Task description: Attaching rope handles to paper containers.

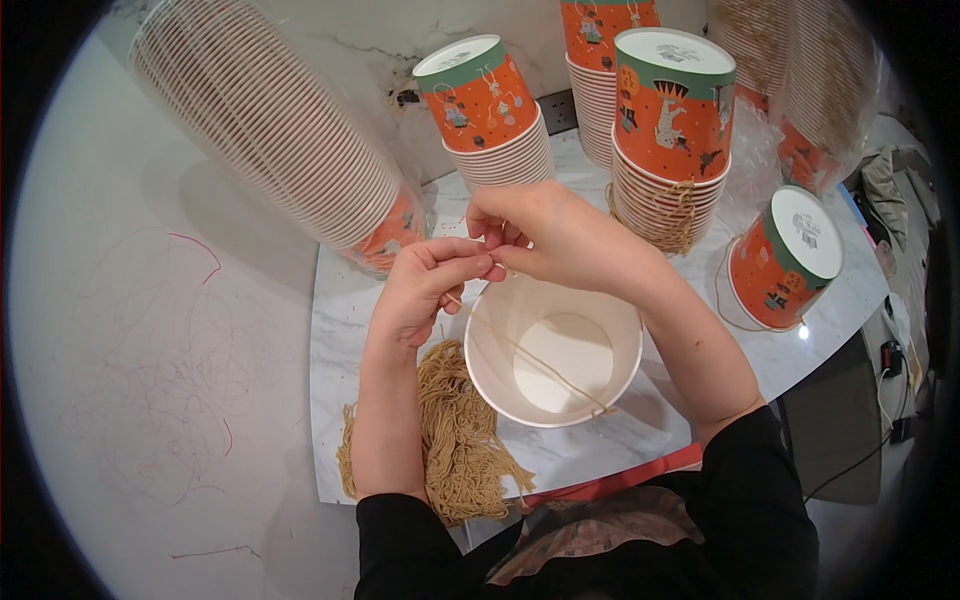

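Observation:
My left hand (425,285) and my right hand (520,225) meet over the far rim of a white paper bucket (560,345), their fingertips pinched close together. A tan cord (545,362) runs from my left fingers across the bucket's mouth to its near right rim. Between my fingertips a small part of the cord shows; whether it is looped or knotted there I cannot make out. The bucket stands upright, its white inside bare. Beside my left forearm lies a thick bundle of tan cords (460,440), partly hidden by the arm.
Upside-down orange buckets stand in stacks behind my hands: a left stack (485,100) and a right stack (670,120) draped with cord. A single orange bucket (785,260) with cord sits at the right. A long plastic-wrapped bucket stack (270,130) leans at the left.

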Demonstrator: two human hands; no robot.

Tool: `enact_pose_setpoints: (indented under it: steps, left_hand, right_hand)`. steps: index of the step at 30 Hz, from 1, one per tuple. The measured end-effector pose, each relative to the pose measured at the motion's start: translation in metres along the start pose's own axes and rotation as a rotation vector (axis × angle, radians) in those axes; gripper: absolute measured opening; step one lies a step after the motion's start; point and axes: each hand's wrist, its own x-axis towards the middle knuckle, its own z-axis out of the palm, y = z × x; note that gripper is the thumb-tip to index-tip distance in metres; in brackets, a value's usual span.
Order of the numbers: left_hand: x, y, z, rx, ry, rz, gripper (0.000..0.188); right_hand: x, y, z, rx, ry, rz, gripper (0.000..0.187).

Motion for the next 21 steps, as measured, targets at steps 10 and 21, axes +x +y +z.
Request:
enact_pose_setpoints:
  steps: [10, 21]
  left_hand:
    - [0.001, 0.001, -0.003, -0.055, -0.056, 0.009, 0.012]
    - [0.003, -0.005, -0.003, -0.044, 0.043, 0.039, 0.012]
  right_hand:
    - [-0.007, 0.009, -0.002, -0.199, -0.026, -0.077, 0.018]
    - [-0.006, -0.003, -0.006, -0.242, -0.093, 0.063, 0.017]
